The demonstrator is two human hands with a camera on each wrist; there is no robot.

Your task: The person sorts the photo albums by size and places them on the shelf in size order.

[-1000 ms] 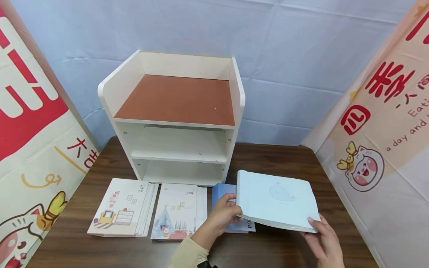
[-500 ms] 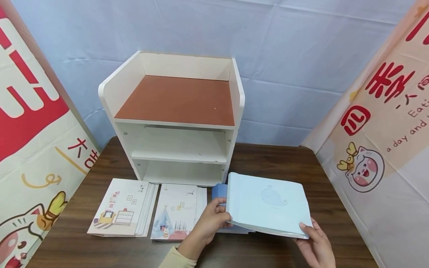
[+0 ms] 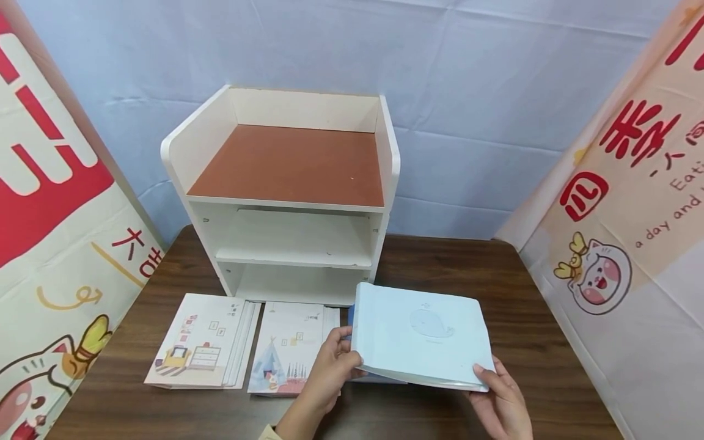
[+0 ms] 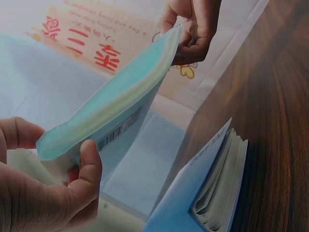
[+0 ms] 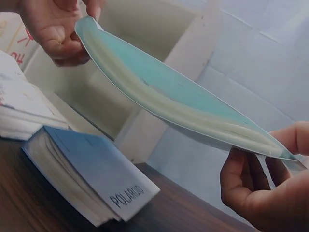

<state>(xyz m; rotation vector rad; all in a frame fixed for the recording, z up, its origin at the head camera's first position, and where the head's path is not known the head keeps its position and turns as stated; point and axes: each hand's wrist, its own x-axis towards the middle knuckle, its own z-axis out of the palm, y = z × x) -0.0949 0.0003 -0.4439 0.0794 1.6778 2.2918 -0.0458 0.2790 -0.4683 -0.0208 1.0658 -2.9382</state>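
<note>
A pale blue photo album (image 3: 423, 336) with a small whale on its cover is held level between both hands. My left hand (image 3: 332, 366) grips its spine end, thumb on one face and fingers on the other. My right hand (image 3: 502, 397) pinches the opposite corner, its thumb lying on the cover. In the right wrist view the album sags in the middle and its pages show along the edge. Beneath it a darker blue album (image 5: 96, 169) lettered POLAROID lies on the table; from the head view it is mostly hidden.
Two white illustrated albums, one with furniture (image 3: 192, 342) and one with a tent (image 3: 288, 348), lie left on the dark wooden table (image 3: 451, 263). Behind them stands a white shelf unit (image 3: 297, 238) with a brown top. Printed cloths hang at both sides.
Both hands have carried the pale blue album leftward, so it now covers more of the darker blue album. The shelf and the white albums stay in place.
</note>
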